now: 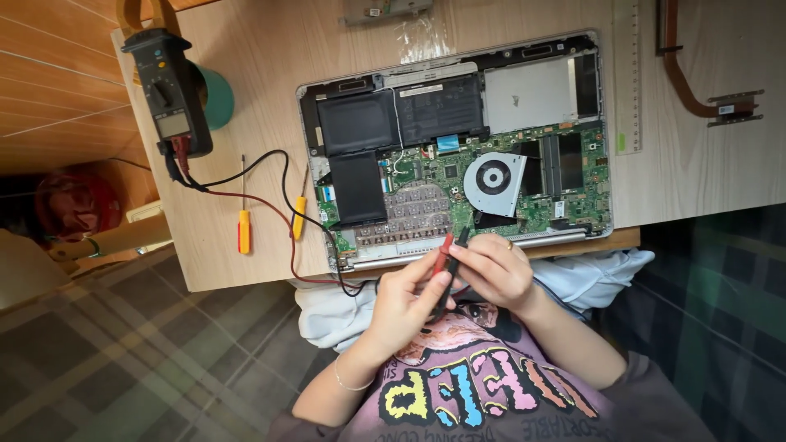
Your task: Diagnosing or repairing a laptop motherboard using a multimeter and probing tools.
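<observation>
Probes: red probe (443, 250) and black probe (460, 241) sit tips-together over the front edge of the opened laptop (458, 147), just above the bottom rim of the case. Left hand (403, 304) has fingers closed round the red probe; right hand (494, 268) fingers pinch the black one, ring on one finger. Both hands close together, nearly touching.

Leads run left across the table (246, 74) to the multimeter (170, 90), which stands by a green cup (218, 98). Two yellow-handled screwdrivers (244, 229) lie beside the leads, near the laptop's left side. Inside the case: black battery packs (360, 123), round fan (493, 182), green board (573, 205). Copper heat pipe (696, 90) lies well apart at right, w/ a ruler (628, 82) between it and the laptop.

Risks, as I judge: tips so close could slip and bridge 2 contacts on the bare board, shorting smth, esp. w/ battery packs in place. Slack leads cross near the screwdrivers; a tug could drag one off or pull the meter over. Meter screen faces away from the hands, so a reading means looking off the tips.
</observation>
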